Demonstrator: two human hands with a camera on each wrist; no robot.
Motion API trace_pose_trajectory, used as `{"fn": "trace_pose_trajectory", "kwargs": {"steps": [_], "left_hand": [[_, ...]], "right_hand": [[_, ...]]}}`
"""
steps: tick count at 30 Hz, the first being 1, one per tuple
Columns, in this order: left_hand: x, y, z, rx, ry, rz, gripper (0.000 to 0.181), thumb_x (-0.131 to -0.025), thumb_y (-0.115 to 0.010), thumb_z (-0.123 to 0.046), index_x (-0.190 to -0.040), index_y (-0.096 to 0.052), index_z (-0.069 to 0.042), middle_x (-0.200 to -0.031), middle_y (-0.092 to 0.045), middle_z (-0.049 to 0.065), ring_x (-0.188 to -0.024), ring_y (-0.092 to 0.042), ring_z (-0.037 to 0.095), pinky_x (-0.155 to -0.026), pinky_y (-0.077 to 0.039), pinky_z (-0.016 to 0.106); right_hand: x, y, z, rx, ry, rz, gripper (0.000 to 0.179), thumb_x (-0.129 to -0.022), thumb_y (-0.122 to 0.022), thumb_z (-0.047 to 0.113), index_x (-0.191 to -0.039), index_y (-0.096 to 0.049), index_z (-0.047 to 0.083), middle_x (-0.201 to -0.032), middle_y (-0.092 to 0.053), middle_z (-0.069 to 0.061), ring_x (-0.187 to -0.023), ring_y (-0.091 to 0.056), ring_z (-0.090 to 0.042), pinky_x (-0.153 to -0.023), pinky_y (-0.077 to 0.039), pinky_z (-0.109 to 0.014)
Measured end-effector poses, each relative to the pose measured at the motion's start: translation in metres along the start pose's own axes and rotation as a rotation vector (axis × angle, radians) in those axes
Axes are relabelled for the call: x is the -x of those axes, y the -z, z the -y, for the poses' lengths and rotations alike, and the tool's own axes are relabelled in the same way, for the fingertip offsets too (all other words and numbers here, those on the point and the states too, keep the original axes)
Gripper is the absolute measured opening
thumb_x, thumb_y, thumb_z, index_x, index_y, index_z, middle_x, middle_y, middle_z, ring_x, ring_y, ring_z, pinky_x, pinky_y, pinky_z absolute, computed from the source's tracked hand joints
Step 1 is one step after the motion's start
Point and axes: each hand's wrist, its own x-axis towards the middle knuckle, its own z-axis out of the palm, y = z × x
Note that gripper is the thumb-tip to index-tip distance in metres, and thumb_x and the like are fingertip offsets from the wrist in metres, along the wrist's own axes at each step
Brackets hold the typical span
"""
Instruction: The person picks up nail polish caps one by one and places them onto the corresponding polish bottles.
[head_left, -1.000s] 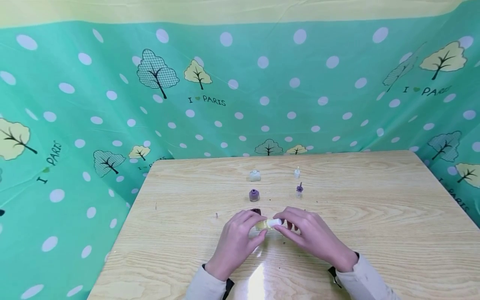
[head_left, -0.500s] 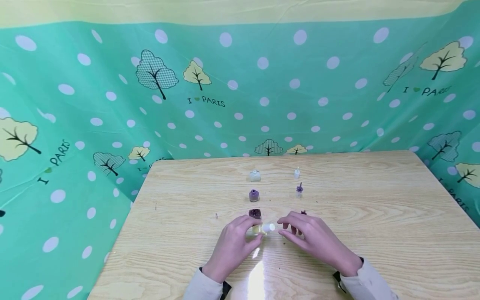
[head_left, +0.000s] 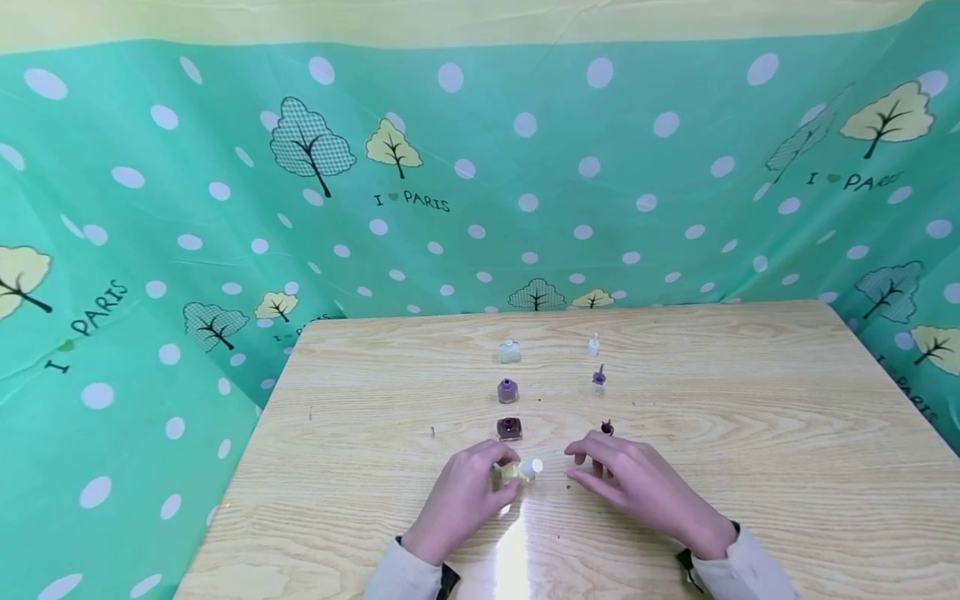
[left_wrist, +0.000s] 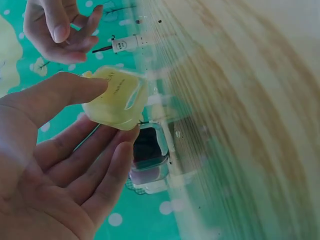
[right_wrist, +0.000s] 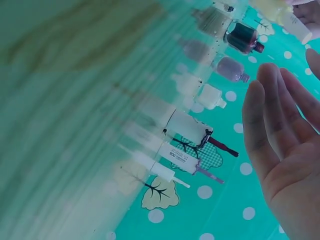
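Note:
My left hand (head_left: 468,496) pinches a yellow nail polish bottle (left_wrist: 119,102) between thumb and fingers. Its white cap (head_left: 532,467) is on and tilts to the right. I cannot tell whether the bottle touches the table. My right hand (head_left: 637,483) is apart from it on the right, fingers loosely bent and holding nothing. Just beyond the left hand stands a dark red nail polish bottle (head_left: 509,429) without a cap. A dark brush cap (head_left: 607,427) stands behind the right hand's fingers, brush up; the right wrist view shows its white body and dark red brush (right_wrist: 222,146).
An uncapped purple bottle (head_left: 507,390) and white bottle (head_left: 510,352) stand in line behind the dark one. Purple (head_left: 598,379) and white (head_left: 594,346) brush caps stand upright to their right. Small dark specks lie on the wooden table (head_left: 750,467). A green dotted curtain (head_left: 480,167) hangs behind.
The right hand has let go of the white cap and moved right. The left hand has brought the yellow bottle nearer the body and slightly left, uncovering the dark red bottle.

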Motion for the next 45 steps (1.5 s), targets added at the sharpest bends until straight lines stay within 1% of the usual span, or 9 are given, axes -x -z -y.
{"fn": "trace_pose_trajectory", "kwargs": {"steps": [3,6,12,19,27,32,38,42,45], "left_hand": [[0.000,-0.001,0.002,0.007,0.014,0.025,0.023,-0.080,-0.081,-0.013,-0.100,-0.071,-0.008,-0.097,-0.073,0.002,-0.081,-0.066,0.009,-0.074,-0.056,0.017],[-0.001,-0.002,0.005,0.036,0.035,0.052,0.023,-0.079,-0.082,-0.012,-0.099,-0.071,-0.008,-0.096,-0.072,0.002,-0.084,-0.067,0.010,-0.076,-0.057,0.020],[0.000,-0.003,0.008,0.079,0.076,0.089,0.024,-0.079,-0.082,-0.011,-0.100,-0.071,-0.009,-0.096,-0.072,0.002,-0.085,-0.067,0.010,-0.077,-0.058,0.022],[-0.002,-0.005,0.009,0.033,0.079,0.129,0.026,-0.079,-0.081,-0.013,-0.102,-0.070,-0.006,-0.095,-0.072,0.002,-0.084,-0.066,0.008,-0.078,-0.057,0.020],[-0.001,-0.003,0.011,0.037,0.088,0.137,0.026,-0.079,-0.081,-0.013,-0.102,-0.070,-0.007,-0.094,-0.072,0.001,-0.084,-0.066,0.008,-0.078,-0.057,0.020],[0.001,0.000,0.012,0.016,0.095,0.149,0.030,-0.079,-0.082,-0.016,-0.105,-0.070,-0.009,-0.097,-0.072,0.000,-0.088,-0.067,0.009,-0.081,-0.057,0.024],[0.003,0.002,0.018,0.000,0.092,0.129,0.033,-0.077,-0.082,-0.011,-0.107,-0.070,-0.009,-0.101,-0.072,0.001,-0.091,-0.067,0.010,-0.083,-0.057,0.026],[0.003,0.005,0.021,-0.022,0.098,0.080,0.033,-0.078,-0.082,-0.011,-0.109,-0.070,-0.009,-0.104,-0.072,0.001,-0.093,-0.067,0.012,-0.085,-0.057,0.028],[0.002,0.006,0.022,-0.038,0.098,0.030,0.034,-0.079,-0.082,-0.013,-0.111,-0.069,-0.010,-0.105,-0.072,0.001,-0.094,-0.068,0.013,-0.086,-0.057,0.030]], "right_hand": [[0.002,0.001,-0.002,0.002,-0.024,0.038,0.019,-0.095,-0.067,0.031,-0.110,-0.070,0.018,-0.093,-0.065,0.014,-0.074,-0.052,0.007,-0.060,-0.048,-0.016],[0.004,0.002,-0.003,0.004,-0.045,0.066,0.021,-0.096,-0.066,0.033,-0.111,-0.070,0.018,-0.094,-0.066,0.013,-0.075,-0.052,0.007,-0.060,-0.048,-0.017],[0.008,0.003,-0.008,0.023,-0.063,0.071,0.023,-0.095,-0.066,0.034,-0.112,-0.070,0.018,-0.096,-0.068,0.011,-0.075,-0.052,0.007,-0.062,-0.050,-0.019],[0.011,0.008,-0.015,0.041,-0.064,0.060,0.020,-0.094,-0.069,0.032,-0.109,-0.072,0.019,-0.095,-0.069,0.012,-0.074,-0.052,0.007,-0.061,-0.049,-0.019],[0.012,0.013,-0.021,0.036,-0.099,0.069,0.020,-0.094,-0.069,0.033,-0.108,-0.072,0.019,-0.092,-0.068,0.015,-0.072,-0.051,0.008,-0.058,-0.047,-0.018],[0.013,0.016,-0.023,0.070,-0.111,0.042,0.019,-0.091,-0.072,0.028,-0.107,-0.073,0.016,-0.088,-0.066,0.017,-0.071,-0.051,0.008,-0.057,-0.046,-0.017],[0.015,0.020,-0.027,0.086,-0.147,0.009,0.022,-0.088,-0.076,0.025,-0.108,-0.074,0.014,-0.083,-0.063,0.020,-0.068,-0.049,0.009,-0.054,-0.044,-0.016],[0.015,0.023,-0.031,0.100,-0.181,0.000,0.019,-0.086,-0.078,0.025,-0.103,-0.075,0.016,-0.083,-0.065,0.018,-0.067,-0.049,0.009,-0.054,-0.044,-0.016],[0.016,0.025,-0.033,0.104,-0.215,0.007,0.017,-0.085,-0.078,0.025,-0.100,-0.076,0.017,-0.083,-0.066,0.016,-0.066,-0.050,0.008,-0.054,-0.045,-0.016]]}}
